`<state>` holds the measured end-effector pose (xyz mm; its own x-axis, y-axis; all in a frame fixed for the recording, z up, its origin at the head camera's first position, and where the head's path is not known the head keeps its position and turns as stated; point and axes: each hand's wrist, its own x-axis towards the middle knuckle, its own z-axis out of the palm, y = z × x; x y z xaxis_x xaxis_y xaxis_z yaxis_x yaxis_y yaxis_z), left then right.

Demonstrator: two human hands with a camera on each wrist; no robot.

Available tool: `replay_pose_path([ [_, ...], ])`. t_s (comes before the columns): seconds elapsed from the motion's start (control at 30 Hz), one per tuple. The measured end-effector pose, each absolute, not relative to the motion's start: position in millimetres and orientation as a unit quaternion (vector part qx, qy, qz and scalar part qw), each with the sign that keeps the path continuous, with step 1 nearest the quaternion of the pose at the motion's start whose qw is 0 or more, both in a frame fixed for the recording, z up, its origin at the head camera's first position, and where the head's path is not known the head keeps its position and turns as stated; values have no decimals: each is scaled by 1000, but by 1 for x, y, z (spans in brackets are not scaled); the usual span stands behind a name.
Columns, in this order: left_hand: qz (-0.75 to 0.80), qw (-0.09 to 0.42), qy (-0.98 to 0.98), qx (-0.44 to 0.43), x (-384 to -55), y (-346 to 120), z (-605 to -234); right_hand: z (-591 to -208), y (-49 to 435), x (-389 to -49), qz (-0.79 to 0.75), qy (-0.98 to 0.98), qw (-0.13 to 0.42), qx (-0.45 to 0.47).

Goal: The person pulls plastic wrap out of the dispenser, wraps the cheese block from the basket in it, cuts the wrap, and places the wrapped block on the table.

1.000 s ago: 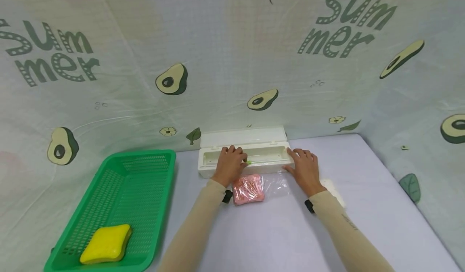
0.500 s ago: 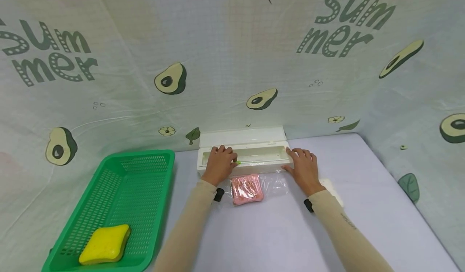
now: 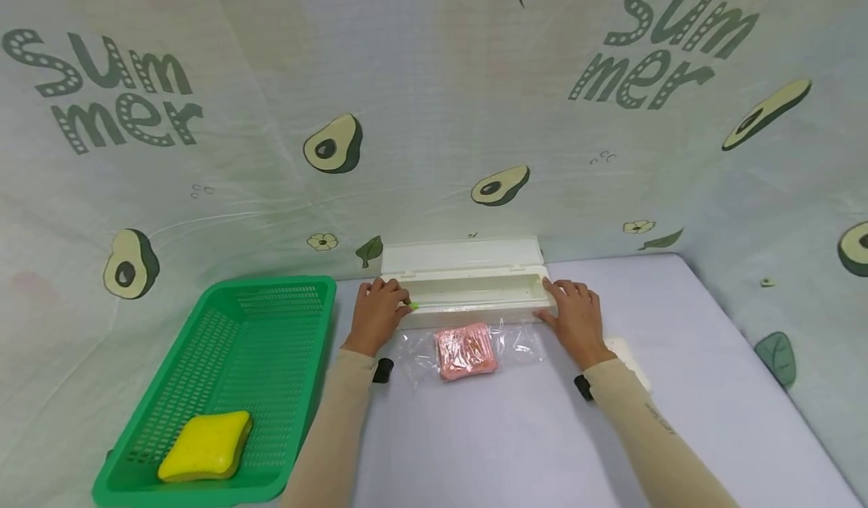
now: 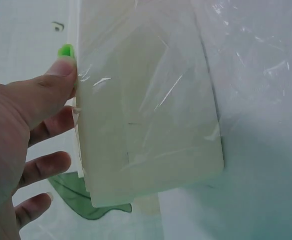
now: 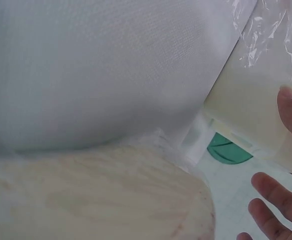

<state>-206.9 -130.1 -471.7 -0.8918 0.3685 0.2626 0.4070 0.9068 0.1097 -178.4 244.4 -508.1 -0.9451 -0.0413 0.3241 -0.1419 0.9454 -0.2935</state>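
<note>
A long white cling film dispenser [image 3: 475, 316] stands at the back of the table, its lid [image 3: 461, 253] tipped back. My left hand [image 3: 376, 316] is at the dispenser's left end and pinches a small green slide cutter [image 4: 66, 50] at the front edge. My right hand [image 3: 575, 319] holds the right end, thumb on the front and fingers at the top edge. In front lies a pink sponge [image 3: 466, 352] under shiny clear film [image 3: 522, 342], which spreads to both sides of it. Some film also clings to the dispenser's front.
A green basket [image 3: 325, 327] stands at the left with a yellow sponge [image 3: 206, 446] in it. A whitish object [image 3: 627, 361] lies beside the right wrist, partly hidden by the sleeve. The printed curtain [image 3: 434, 101] hangs right behind the dispenser.
My left hand has slid leftward along the dispenser's front edge with the green slide cutter, from near the middle to the left end. The right hand keeps its hold on the right end.
</note>
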Motion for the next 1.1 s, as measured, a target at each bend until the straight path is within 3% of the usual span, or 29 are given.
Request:
replay_pose_path([
  [0.33, -90, 157, -974, -138, -201, -150, -478, -506, 251, -177, 165, -973, 157, 42],
  [0.57, -177, 192, -959, -110, -199, -163, -493, -510, 247, -179, 172, -969, 170, 57],
  [1.1, -192, 177, -964, -59, -190, -164, -489, -512, 246, -181, 175, -970, 160, 51],
])
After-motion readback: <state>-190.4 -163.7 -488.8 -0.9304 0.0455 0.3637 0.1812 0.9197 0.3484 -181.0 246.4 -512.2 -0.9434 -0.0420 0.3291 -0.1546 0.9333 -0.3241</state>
